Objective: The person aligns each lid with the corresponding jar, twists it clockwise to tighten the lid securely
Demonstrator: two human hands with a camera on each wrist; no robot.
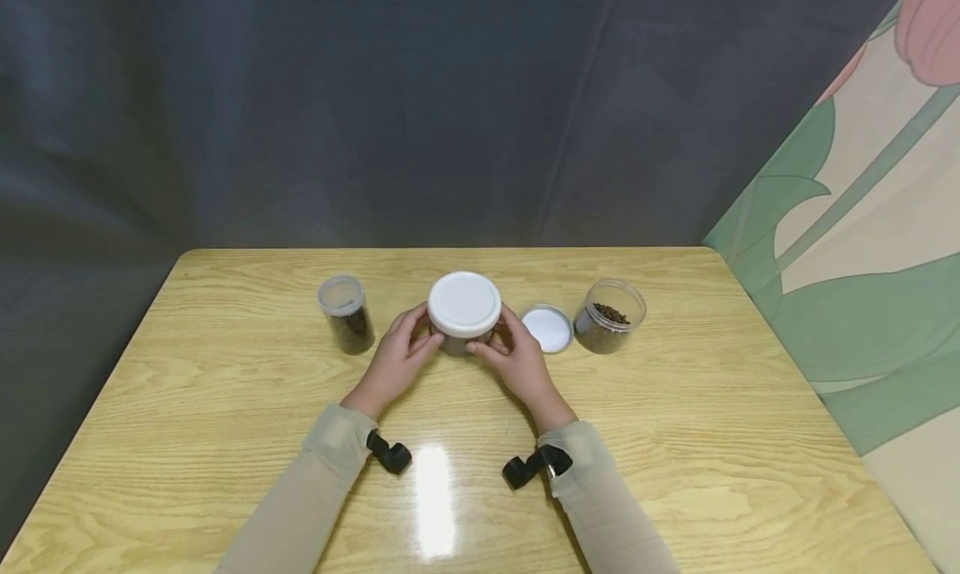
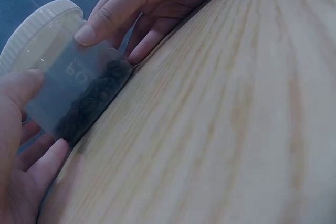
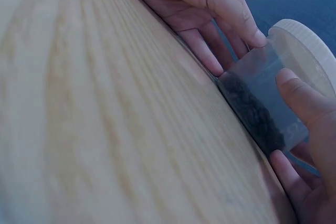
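A clear plastic jar [image 2: 86, 85] with a white screw lid [image 1: 465, 302] stands upright on the table, dark lumpy contents covering its bottom. My left hand [image 1: 401, 356] grips its left side, thumb toward the front. From the right, my right hand [image 1: 520, 359] grips it the same way. In the right wrist view, the jar [image 3: 262, 95] sits between both hands, its base on the wood. Just right of my right hand lies a loose lid [image 1: 547, 329], its white inside facing up.
An uncovered clear jar [image 1: 603, 334] holding brown bits stands right of the loose lid. To the left is a slim, clear-lidded jar [image 1: 351, 324] with dark contents. The wooden table [image 1: 720, 441] meets a dark curtain [image 1: 420, 107] at the back and a floral cloth [image 1: 862, 266] at right.
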